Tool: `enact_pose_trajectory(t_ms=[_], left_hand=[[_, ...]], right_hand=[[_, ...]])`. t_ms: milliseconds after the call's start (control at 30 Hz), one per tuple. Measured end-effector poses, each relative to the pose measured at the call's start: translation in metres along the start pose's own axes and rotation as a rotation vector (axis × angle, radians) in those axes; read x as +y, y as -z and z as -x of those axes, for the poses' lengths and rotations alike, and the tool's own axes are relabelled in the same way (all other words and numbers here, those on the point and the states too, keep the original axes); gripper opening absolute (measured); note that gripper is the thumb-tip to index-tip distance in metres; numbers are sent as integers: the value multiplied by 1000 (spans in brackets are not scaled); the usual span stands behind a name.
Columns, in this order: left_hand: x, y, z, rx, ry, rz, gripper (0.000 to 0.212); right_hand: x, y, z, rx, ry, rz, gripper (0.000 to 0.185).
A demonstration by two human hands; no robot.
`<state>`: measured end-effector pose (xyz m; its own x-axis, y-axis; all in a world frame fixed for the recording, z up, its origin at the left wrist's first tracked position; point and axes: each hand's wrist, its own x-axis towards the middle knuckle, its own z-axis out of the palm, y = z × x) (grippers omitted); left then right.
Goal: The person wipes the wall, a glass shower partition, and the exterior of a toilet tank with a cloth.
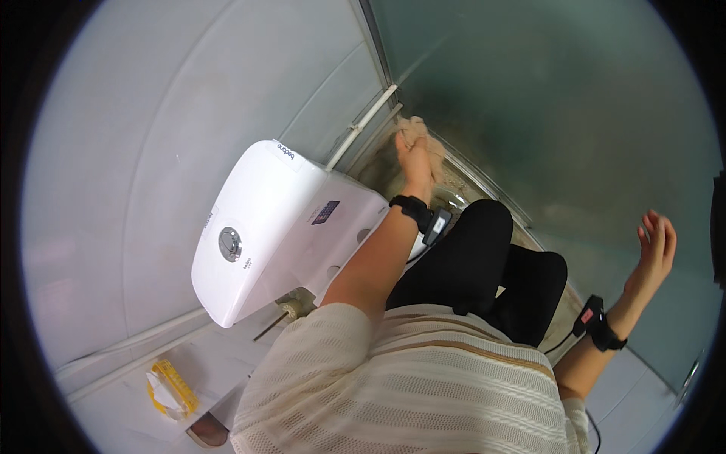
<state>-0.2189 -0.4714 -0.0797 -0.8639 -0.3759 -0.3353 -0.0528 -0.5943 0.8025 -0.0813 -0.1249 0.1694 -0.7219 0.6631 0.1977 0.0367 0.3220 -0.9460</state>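
My left hand (416,163) grips a crumpled beige cloth (435,154) low down in the corner between the wall and the frosted glass partition (544,113). The cloth is close to the metal bottom rail (482,183) of that partition. To the left of this arm stands a white toilet cistern (266,204) with a round chrome flush button (230,244) on its lid. Out to the right, my right hand (657,247) is raised in front of the glass with nothing in it, its fingers slightly curled. Whether it touches the glass, I cannot tell.
White pipes (363,126) run along the wall beside the cistern. The floor (385,162) in the corner looks wet and stained. A yellow tissue pack (173,390) lies on a pale surface at lower left. A metal handle (691,377) is at the far right.
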Motion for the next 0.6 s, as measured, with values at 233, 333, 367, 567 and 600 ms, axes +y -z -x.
enact_pose_trajectory(t_ms=[233, 333, 367, 567, 600], left_hand=[[-16, 1, -95, 70, -29, 8, 53], [-20, -13, -131, -28, -67, -36, 54], [-26, -18, -141, -18, -62, -32, 54], [-96, -5, -196, 226, 52, -70, 62], [-108, -7, -193, 267, 10, -109, 61]], right_hand=[[20, -13, -5, 77, 19, 87, 24], [23, -14, 0, 129, 87, 168, 21], [24, -10, -1, 141, 77, 175, 20], [31, -22, 0, 191, 150, 239, 17], [40, -25, -1, 278, 200, 196, 16]])
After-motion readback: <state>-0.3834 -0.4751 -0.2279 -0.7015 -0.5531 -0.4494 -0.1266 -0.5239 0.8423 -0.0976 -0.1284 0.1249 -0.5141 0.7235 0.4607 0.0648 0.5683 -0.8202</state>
